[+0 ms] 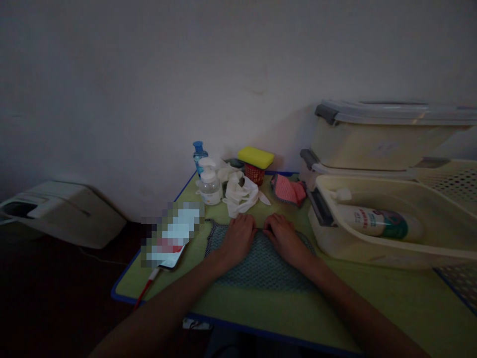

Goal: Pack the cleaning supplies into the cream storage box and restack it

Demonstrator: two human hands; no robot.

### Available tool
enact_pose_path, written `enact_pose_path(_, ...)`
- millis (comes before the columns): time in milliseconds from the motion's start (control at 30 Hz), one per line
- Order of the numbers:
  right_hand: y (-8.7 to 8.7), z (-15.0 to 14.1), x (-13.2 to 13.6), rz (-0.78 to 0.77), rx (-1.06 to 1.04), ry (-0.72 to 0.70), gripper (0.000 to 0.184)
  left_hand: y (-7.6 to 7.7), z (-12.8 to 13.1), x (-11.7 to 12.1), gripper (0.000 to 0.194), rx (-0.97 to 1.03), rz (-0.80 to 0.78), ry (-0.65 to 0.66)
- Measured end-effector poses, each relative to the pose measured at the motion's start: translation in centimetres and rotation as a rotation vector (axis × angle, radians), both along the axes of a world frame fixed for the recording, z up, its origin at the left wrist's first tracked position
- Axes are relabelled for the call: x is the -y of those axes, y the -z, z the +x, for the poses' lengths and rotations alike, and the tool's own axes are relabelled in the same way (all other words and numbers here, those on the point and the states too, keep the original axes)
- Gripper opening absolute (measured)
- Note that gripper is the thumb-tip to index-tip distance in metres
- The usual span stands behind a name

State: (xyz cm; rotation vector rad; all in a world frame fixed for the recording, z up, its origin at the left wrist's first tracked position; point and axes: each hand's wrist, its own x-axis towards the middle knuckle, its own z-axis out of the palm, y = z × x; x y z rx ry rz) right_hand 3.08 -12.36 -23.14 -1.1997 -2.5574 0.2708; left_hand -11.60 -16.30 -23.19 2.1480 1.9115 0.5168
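A grey-green textured cloth (261, 268) with a dark patterned border lies spread on the yellow-green table (298, 303). My left hand (240, 233) rests on its far edge, left of the middle, with fingers curled down and pinching the edge. Mirroring it, my right hand (281, 233) is closed on the same far edge, a small gap away. The fingertips of both hands are partly hidden. Just beyond them lie a crumpled white plastic bag (240, 194) and a folded pink cloth (288, 190).
Left of the cloth lies a phone (175, 256) with a red cable. A clear pump bottle (209, 188), a blue-capped bottle (199, 154) and a yellow sponge (256, 156) on a red basket (254, 175) stand at the back. An open bin (357, 253) holding a white bottle (380, 222) sits right.
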Motion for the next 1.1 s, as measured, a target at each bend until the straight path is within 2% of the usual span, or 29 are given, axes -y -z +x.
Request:
enact_pose_path(267, -0.71, 0.22, 0.32, 0.020, 0.057, -0.079, 0.010, -0.10, 0.01, 0.14, 0.006, 0.030, -0.021, 0.011)
enact_pose_path(533, -0.72, 0.30, 0.43, -0.011, 0.086, -0.054, 0.009, -0.03, -0.02, 0.19, 0.010, -0.003, -0.024, 0.034)
enact_pose_path(733, -0.71, 0.11, 0.28, 0.048, 0.148, -0.018, 0.024, -0.17, -0.03, 0.20, 0.015, -0.037, -0.032, 0.033)
enact_pose_path(1100, -0.76, 0.43, 0.70, 0.107, 0.195, -0.002, 0.022, -0.45, -0.15, 0.68, 0.026, -0.254, 0.028, 0.052)
